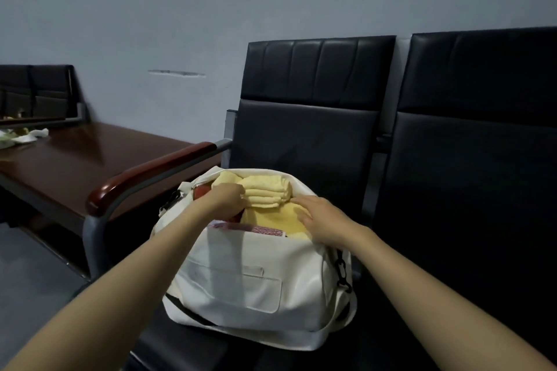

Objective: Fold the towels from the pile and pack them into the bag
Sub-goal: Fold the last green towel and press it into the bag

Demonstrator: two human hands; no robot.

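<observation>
**Towels nearly packed in bag**

Bag (241, 277), white and open, sits on a black chair (301, 135), filled near the brim with folded yellow towels (265, 190) and a red towel (266, 230) at the front. The left hand (229, 197) curls its fingers around the yellow stack's edge. The right hand (321, 217) lies flat, fingers straight, on a towel. Pale cloths (27, 137) lie on the desk (90, 153) far left, possibly towels left to fold, but too blurred to tell.

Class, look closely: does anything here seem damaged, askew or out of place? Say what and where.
The wall left of the chair bears a scraped horizontal gash. On the table, far-left end, crumpled cloths lie unfolded. The bag is stuffed, yellow towels filling it to the rim.
</observation>
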